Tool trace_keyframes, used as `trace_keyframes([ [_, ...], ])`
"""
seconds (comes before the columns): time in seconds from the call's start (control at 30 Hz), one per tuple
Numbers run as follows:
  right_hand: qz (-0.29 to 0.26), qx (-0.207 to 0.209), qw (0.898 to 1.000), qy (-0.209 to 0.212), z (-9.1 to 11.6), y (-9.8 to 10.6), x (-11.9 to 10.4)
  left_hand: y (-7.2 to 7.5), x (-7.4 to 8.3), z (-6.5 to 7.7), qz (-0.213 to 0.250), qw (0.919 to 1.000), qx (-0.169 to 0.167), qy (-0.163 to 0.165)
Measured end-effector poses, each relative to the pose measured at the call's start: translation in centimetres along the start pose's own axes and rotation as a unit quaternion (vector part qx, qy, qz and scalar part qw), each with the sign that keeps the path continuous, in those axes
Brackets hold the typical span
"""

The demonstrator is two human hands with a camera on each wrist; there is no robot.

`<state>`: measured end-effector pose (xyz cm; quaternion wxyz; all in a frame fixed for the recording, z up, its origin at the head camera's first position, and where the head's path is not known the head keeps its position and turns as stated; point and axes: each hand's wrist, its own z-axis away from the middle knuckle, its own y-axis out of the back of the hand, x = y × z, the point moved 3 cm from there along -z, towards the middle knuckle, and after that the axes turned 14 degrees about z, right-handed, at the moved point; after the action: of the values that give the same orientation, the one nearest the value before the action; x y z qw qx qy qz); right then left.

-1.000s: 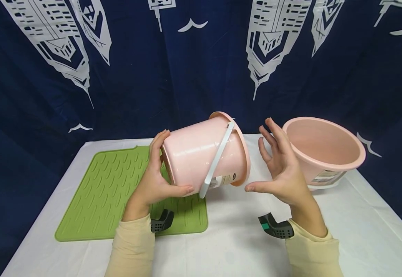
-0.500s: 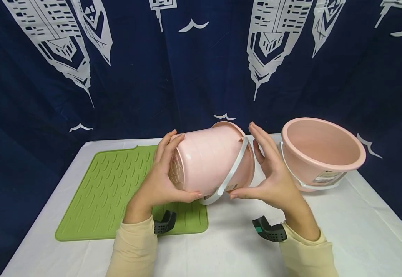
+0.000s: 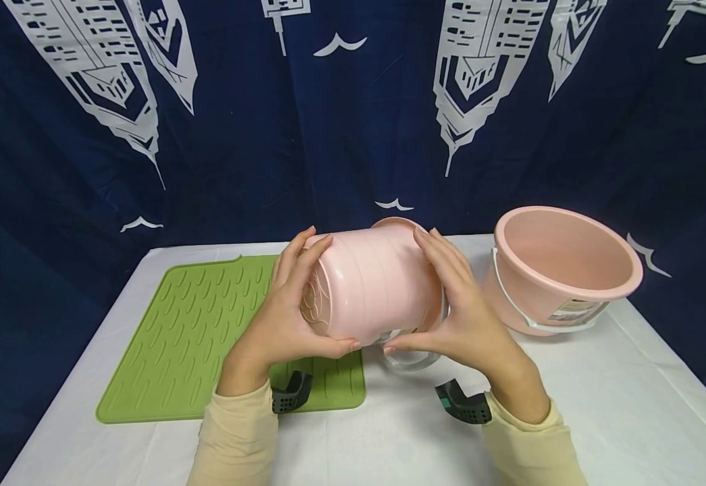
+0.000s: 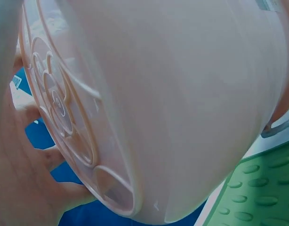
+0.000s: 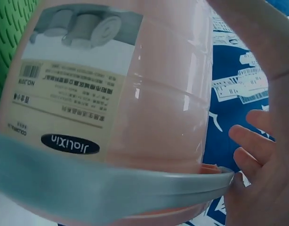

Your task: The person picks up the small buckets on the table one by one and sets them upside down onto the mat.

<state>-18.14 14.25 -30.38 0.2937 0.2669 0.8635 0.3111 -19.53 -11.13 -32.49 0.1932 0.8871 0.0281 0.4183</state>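
A pink bucket [image 3: 383, 283] lies on its side in the air, its base toward my left hand and its mouth pointing right and away. My left hand [image 3: 280, 317] grips the base end, fingers over the top and thumb underneath. Near the rim my right hand [image 3: 468, 317] holds the other end, fingers above and thumb at the lower side. Raised ring patterns mark the base [image 4: 64, 108] in the left wrist view. The right wrist view shows a printed label [image 5: 64, 103] and the pale grey handle [image 5: 111, 188] crossing close to the rim. The bucket's inside is hidden.
A second pink bucket [image 3: 562, 290] stands upright at the right, its white handle hanging down in front. A green ridged mat [image 3: 195, 344] covers the left part of the white-clothed table [image 3: 377, 445]. Behind hangs a dark blue printed curtain [image 3: 359, 135].
My right hand has come in from the right and taken hold of the bucket. The bucket has turned and shifted slightly right and down. Its handle now hangs below the rim end.
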Motion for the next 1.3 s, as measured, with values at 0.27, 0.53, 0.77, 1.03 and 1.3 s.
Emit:
trace_keyframes([
  [0.27,0.015,-0.004,0.999,0.041,-0.2,-0.4,-0.4,0.1,0.5,0.0,-0.028,0.9996,-0.005,0.002],
  [0.53,0.021,-0.028,0.998,0.056,-0.2,-1.2,-0.7,0.2,1.1,0.0,-0.020,0.9997,-0.015,-0.008],
  [0.77,0.044,-0.056,0.996,0.050,-0.2,-1.6,-1.1,0.3,1.6,0.0,-0.014,0.9994,-0.014,-0.030],
  [1.03,0.086,-0.058,0.993,0.051,-0.3,-2.0,-1.1,0.3,2.2,-0.1,-0.028,0.9985,-0.017,-0.043],
  [1.3,0.115,-0.043,0.990,0.067,-0.3,-2.1,-1.0,0.0,2.9,-0.2,-0.044,0.9956,-0.032,-0.076],
])
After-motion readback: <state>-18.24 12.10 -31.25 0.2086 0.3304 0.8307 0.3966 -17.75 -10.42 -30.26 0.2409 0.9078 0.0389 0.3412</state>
